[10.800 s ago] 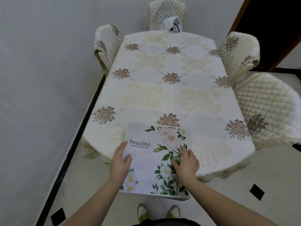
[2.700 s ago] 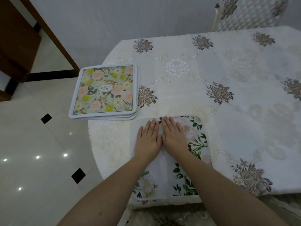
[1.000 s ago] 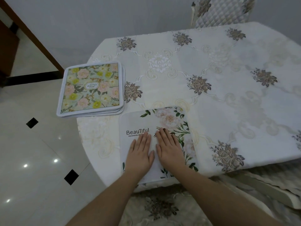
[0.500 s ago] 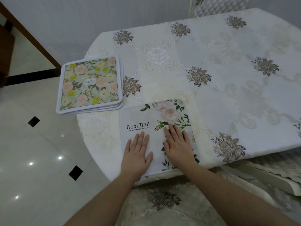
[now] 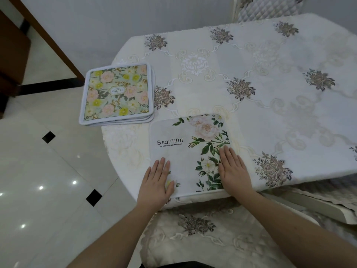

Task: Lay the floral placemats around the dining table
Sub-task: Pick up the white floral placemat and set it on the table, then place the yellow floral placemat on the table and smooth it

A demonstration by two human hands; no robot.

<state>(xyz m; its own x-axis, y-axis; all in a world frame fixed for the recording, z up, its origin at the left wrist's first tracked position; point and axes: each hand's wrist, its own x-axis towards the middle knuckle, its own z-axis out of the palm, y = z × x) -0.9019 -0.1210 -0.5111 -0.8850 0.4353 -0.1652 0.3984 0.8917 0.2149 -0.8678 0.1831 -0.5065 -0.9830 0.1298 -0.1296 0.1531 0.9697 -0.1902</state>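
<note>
A white floral placemat (image 5: 188,149) printed "BeauTiful" lies flat at the near edge of the dining table (image 5: 270,105), which wears a cream embroidered cloth. My left hand (image 5: 157,182) presses flat on the mat's near left corner, fingers straight. My right hand (image 5: 233,169) lies flat on its near right side, over the leaf print. A stack of several placemats (image 5: 117,93) with a green, pink and yellow flower print sits at the table's left corner, partly overhanging the edge.
A cushioned chair seat (image 5: 202,229) stands directly below my arms, tucked under the table edge. Another quilted chair (image 5: 266,6) stands at the far side. Glossy tiled floor (image 5: 38,171) lies to the left, with a dark wooden door frame (image 5: 44,35) beyond.
Both hands slid apart from the mat's middle toward its near corners, smoothing it. The "BeauTiful" print is now fully uncovered. The stack has not moved.
</note>
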